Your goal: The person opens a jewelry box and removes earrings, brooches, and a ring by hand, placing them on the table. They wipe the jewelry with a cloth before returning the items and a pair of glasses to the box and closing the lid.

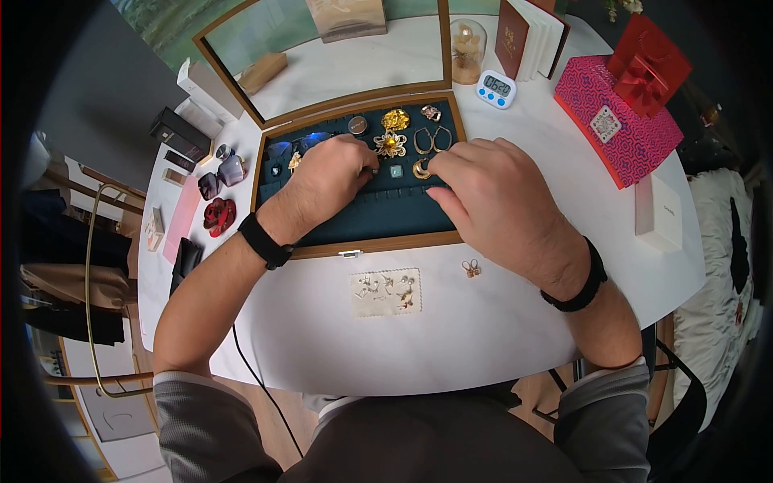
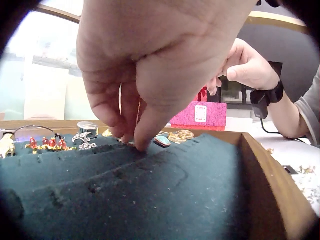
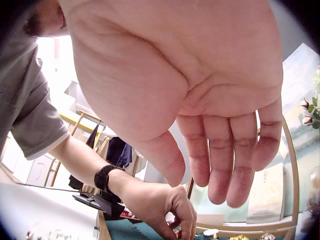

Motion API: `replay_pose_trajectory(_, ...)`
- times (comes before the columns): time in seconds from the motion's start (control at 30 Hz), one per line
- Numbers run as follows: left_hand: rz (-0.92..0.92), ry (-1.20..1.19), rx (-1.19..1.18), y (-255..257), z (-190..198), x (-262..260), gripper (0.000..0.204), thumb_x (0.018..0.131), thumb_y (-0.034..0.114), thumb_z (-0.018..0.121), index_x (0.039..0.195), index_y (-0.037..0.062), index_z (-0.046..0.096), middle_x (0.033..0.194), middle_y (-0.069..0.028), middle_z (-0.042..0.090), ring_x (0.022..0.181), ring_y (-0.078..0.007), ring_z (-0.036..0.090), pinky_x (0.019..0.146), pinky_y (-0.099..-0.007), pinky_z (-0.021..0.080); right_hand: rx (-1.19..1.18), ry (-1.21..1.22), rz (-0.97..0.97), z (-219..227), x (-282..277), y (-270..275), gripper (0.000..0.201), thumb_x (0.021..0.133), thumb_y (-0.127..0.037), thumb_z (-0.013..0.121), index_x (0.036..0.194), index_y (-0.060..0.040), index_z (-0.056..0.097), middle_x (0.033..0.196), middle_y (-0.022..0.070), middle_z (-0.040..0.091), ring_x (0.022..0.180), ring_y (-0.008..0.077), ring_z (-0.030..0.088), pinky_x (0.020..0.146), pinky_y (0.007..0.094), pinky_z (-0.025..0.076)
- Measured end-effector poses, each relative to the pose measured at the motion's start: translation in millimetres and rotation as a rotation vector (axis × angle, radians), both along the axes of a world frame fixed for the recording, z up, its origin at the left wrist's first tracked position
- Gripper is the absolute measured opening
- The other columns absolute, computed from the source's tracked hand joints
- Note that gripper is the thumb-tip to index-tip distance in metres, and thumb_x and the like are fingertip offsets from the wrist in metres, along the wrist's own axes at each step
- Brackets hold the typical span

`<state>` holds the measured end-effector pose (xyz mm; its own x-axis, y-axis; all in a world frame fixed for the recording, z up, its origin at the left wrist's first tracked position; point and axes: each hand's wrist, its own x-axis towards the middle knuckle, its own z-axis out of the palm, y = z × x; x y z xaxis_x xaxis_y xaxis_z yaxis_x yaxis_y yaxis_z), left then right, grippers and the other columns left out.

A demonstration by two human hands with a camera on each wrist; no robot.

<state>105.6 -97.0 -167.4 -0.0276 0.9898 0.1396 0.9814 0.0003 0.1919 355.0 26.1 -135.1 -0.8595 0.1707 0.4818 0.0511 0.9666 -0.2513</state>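
A wooden jewellery box [image 1: 378, 221] lined in dark green velvet lies with its glass lid raised. My left hand [image 1: 334, 171] reaches into its middle, thumb and fingertips pinching a small piece of jewellery at a slotted row; the fingers hide most of it, so I cannot tell its kind. Just right of them sits a ring with a pale turquoise stone [image 1: 396, 171]. Over the box's right side hovers my right hand [image 1: 495, 181], palm down, fingers loosely extended and holding nothing in the right wrist view. Nearby lie gold hoops [image 1: 420, 168] and a gold flower brooch [image 1: 390, 145].
In front of the box lie a card of small earrings [image 1: 386, 292] and a loose pair of earrings [image 1: 472, 269]. Sunglasses [image 1: 222, 177] and a red flower ornament [image 1: 219, 217] are at left. A timer [image 1: 496, 89] and a pink patterned box [image 1: 616, 121] stand at right.
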Motion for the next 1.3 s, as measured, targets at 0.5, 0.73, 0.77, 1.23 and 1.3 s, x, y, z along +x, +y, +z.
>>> replay_pose_trajectory(0.5,-0.021,-0.047,0.043,11,-2,22,0.021,0.088,0.013,0.085,0.106,0.0052,0.078,0.106,-0.0121,0.071,0.1,-0.0361,0.072,0.085,-0.0458,0.06,0.033,0.015,0.003,-2,-1,1,0.013,0.089,-0.011,0.081,0.094,-0.0031,0.071,0.087,0.0122,0.071,0.087,0.0332,0.07,0.082,0.0452,0.055)
replay_pose_trajectory(0.73,0.051,-0.078,-0.037,20,-1,24,0.018,0.085,0.009,0.084,0.1,0.0021,0.077,0.101,-0.0138,0.073,0.098,-0.0373,0.073,0.086,-0.0465,0.061,-0.009,0.004,-0.006,-3,-1,2,0.016,0.088,-0.009,0.082,0.098,-0.002,0.072,0.09,0.0138,0.071,0.089,0.0354,0.069,0.085,0.047,0.055)
replay_pose_trajectory(0.77,0.051,-0.078,-0.037,21,-1,23,0.018,0.085,0.009,0.084,0.1,0.0021,0.077,0.101,-0.0138,0.073,0.098,-0.0373,0.073,0.086,-0.0465,0.061,-0.009,0.003,-0.006,-3,-1,2,0.016,0.088,-0.009,0.082,0.098,-0.002,0.072,0.09,0.0138,0.071,0.089,0.0354,0.069,0.085,0.047,0.055)
replay_pose_trajectory(1.23,0.098,-0.111,-0.065,31,-2,17,0.023,0.082,0.006,0.087,0.101,-0.0005,0.076,0.099,-0.0167,0.075,0.097,-0.0355,0.075,0.087,-0.0436,0.06,-0.011,-0.027,-0.012,-1,-1,1,0.015,0.089,-0.009,0.082,0.098,-0.0023,0.072,0.09,0.0138,0.07,0.089,0.0351,0.069,0.086,0.0465,0.055)
replay_pose_trajectory(1.3,0.106,-0.122,-0.076,31,-2,16,0.024,0.082,0.006,0.087,0.102,-0.0005,0.077,0.1,-0.0167,0.075,0.097,-0.0353,0.075,0.087,-0.0439,0.06,0.033,0.0,-0.002,-3,-1,2,0.013,0.091,-0.011,0.081,0.095,-0.003,0.071,0.087,0.0121,0.071,0.086,0.0323,0.07,0.082,0.0445,0.055)
